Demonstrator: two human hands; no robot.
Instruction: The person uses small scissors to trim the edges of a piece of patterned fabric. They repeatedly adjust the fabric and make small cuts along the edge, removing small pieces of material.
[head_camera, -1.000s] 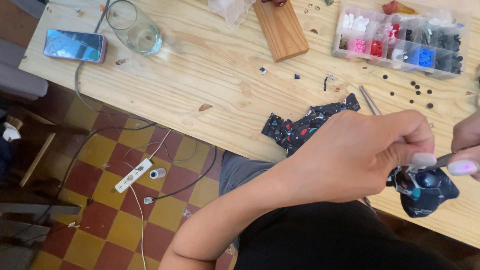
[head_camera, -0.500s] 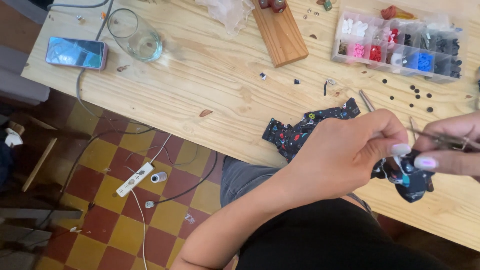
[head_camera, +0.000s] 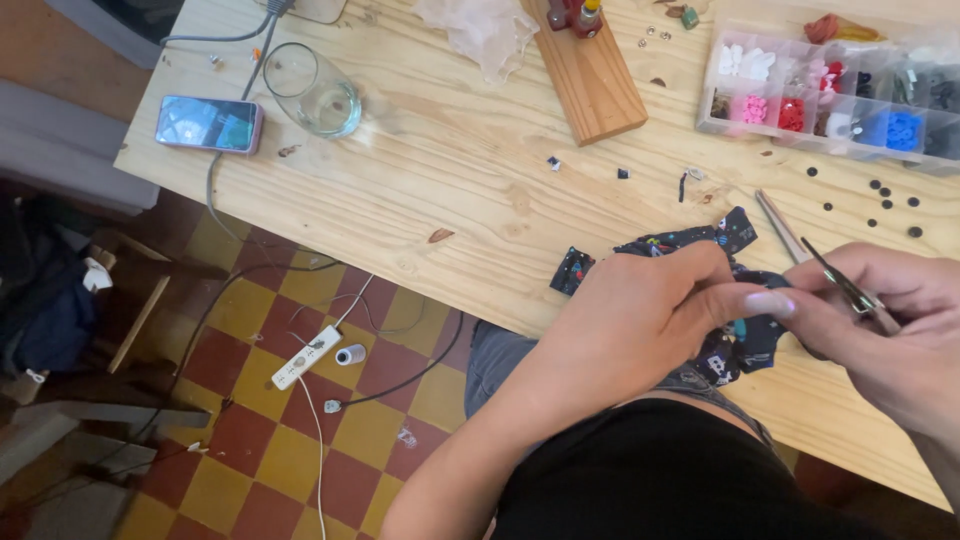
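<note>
At the near edge of a pale wooden bench (head_camera: 430, 170), seen from above, a piece of dark printed fabric (head_camera: 745, 340) is held between two bare hands. The left hand (head_camera: 640, 320) is closed over the fabric, its grip pinched tight on the cloth between thumb and fingers, with one pale-painted fingernail showing. The right hand (head_camera: 895, 320) is met at the same spot; its grip is closed around a slim metal tool (head_camera: 845, 285), seemingly small scissors or tweezers, whose point is angled up and to the left above the cloth. Part of the fabric is spread flat on the bench just behind the left hand, and a small loose scrap of the same cloth (head_camera: 571, 270) is lying just beside it. A second thin metal tool (head_camera: 782, 225) is laid on the wood near the right hand. Small dark buttons (head_camera: 885, 200) are scattered farther back, below a clear compartment box (head_camera: 830, 95) filled with white, pink, red, blue and black pieces. A wooden block (head_camera: 590, 75) is placed at the back centre, with a clear drinking glass (head_camera: 312, 92) and a phone (head_camera: 208, 124) well apart to the left. Below the bench, a red and yellow checkered floor (head_camera: 300, 450) with a white power strip (head_camera: 306, 357) and cables is seen.
</note>
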